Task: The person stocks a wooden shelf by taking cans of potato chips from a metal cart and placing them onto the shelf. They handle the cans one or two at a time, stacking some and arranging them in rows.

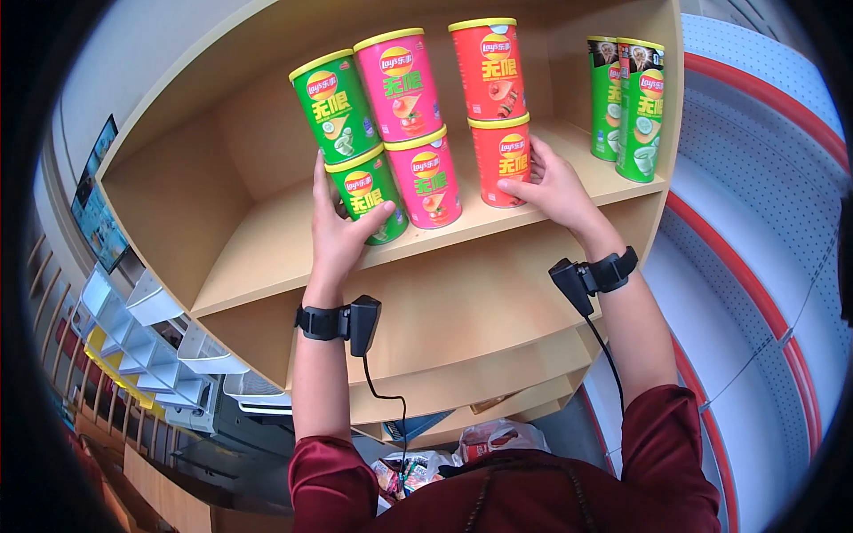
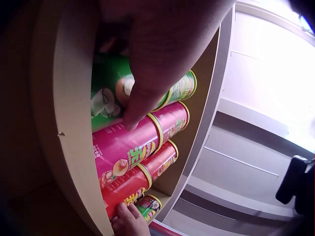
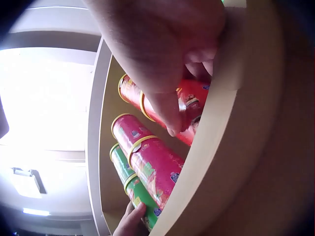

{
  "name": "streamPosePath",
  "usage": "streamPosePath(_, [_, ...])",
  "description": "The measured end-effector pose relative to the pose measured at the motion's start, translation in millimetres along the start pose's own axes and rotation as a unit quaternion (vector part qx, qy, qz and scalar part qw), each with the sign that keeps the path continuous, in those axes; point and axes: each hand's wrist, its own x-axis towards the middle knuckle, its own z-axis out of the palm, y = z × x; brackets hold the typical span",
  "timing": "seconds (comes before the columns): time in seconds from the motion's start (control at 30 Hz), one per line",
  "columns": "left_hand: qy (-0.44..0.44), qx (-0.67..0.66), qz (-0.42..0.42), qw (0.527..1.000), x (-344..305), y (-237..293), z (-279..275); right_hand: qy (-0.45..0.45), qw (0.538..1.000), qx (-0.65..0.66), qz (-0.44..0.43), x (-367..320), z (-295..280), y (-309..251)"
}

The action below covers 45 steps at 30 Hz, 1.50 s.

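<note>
Three stacks of two cans stand on the shelf. My left hand (image 1: 339,233) grips the lower green can (image 1: 366,191), thumb across its front and fingers at its left side. Beside it is the pink stack, with an upper can (image 1: 400,89) on a lower one (image 1: 428,182). My right hand (image 1: 558,188) holds the lower red can (image 1: 500,164) by its right side, thumb on the front; another red can (image 1: 487,75) rests on top. A gap separates the pink and red stacks. The left wrist view shows my left thumb near the pink can (image 2: 125,150).
Two tall green canisters (image 1: 641,115) stand at the shelf's right end. The wooden shelf's front edge (image 1: 267,298) runs below the cans. White racks with red edges (image 1: 755,275) are at the right, plastic bags (image 1: 502,437) below, white bins (image 1: 206,351) at the lower left.
</note>
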Motion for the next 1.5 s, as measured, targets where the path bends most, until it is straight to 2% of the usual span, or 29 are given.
streamPosePath(0.17, [0.002,0.002,-0.004,1.0,0,-1,0,-0.003,1.0,0.005,-0.002,0,5,-2])
streamPosePath(0.23, [0.0,0.014,-0.003,1.0,1,-4,-2,0.014,0.998,-0.06,-0.018,-1,7,-1])
streamPosePath(0.47, [-0.005,0.028,0.012,1.0,2,-2,-2,0.01,0.997,-0.08,-0.016,1,10,-1])
streamPosePath(1.07, [0.007,0.042,-0.017,0.999,0,6,2,-0.001,0.986,-0.167,0.023,-1,13,-6])
streamPosePath(1.37, [0.002,0.046,0.013,0.999,1,0,-2,0.0,0.984,-0.176,0.03,-2,14,-6])
streamPosePath(1.5, [-0.001,0.029,0.013,1.0,1,1,-1,-0.007,0.973,-0.226,0.04,-7,14,-20])
